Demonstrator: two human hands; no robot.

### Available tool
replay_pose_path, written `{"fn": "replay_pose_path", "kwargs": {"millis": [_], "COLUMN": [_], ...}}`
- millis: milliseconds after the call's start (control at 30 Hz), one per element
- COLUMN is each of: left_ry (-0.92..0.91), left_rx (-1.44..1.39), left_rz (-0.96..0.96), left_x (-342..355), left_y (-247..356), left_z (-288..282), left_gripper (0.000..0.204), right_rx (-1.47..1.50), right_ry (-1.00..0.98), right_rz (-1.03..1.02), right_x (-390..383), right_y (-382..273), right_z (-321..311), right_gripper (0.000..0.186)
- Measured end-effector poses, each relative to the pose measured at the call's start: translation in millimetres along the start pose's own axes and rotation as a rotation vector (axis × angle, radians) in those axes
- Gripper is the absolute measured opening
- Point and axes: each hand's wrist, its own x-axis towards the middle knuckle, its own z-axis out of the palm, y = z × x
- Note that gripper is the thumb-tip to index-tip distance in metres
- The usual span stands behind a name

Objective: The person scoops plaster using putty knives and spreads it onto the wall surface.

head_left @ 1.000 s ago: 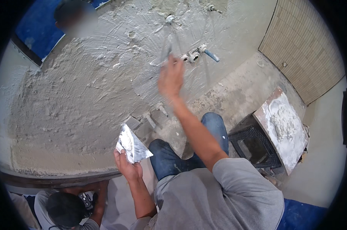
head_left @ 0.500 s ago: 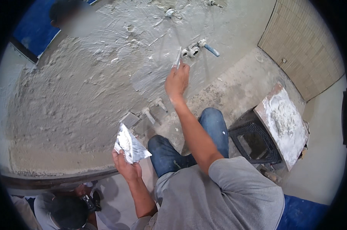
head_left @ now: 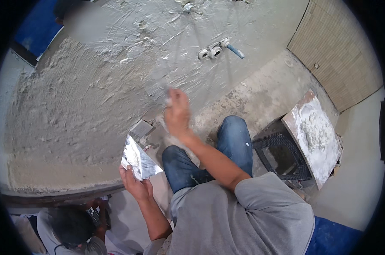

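Note:
My left hand (head_left: pixel 136 186) is closed round the lower edge of a shiny triangular metal plate (head_left: pixel 149 166), which carries a lump of white plaster (head_left: pixel 133 156). My right hand (head_left: pixel 176 111), smeared by motion, is closed in front of the wall. Its narrow putty knife shows only as a faint blur past the fingers. Before both hands stands the plastered wall (head_left: pixel 73 114), smooth and wet toward the upper right, rough and ridged at left. White pipe fittings (head_left: pixel 210 52) stick out of it, with a blue pipe stub (head_left: pixel 236 51) beside them.
At right a board (head_left: pixel 318 140) heaped with white plaster rests on a black plastic crate (head_left: pixel 281 157). A small block (head_left: pixel 141 128) lies at the wall's foot. One person (head_left: pixel 71 225) sits at the lower left; another's head shows at the upper left.
My right hand has swung down and left, away from the pipe fittings, with the putty knife. My left hand and the plate have shifted slightly left.

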Motion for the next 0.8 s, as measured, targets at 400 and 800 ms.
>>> {"fn": "replay_pose_path", "kwargs": {"millis": [400, 800], "left_ry": [0.107, 0.023], "left_rx": [0.091, 0.030], "left_rz": [0.020, -0.156], "left_x": [0.1, 9.5], "left_y": [9.0, -28.2], "left_z": [1.6, 30.8], "left_gripper": [0.041, 0.032], "right_rx": [0.108, 1.002], "right_ry": [0.029, -0.359], "right_rz": [0.326, 0.603], "right_x": [7.3, -26.6], "right_y": [-61.6, -16.6], "right_z": [63.7, -98.5], "right_gripper": [0.066, 0.034]}}
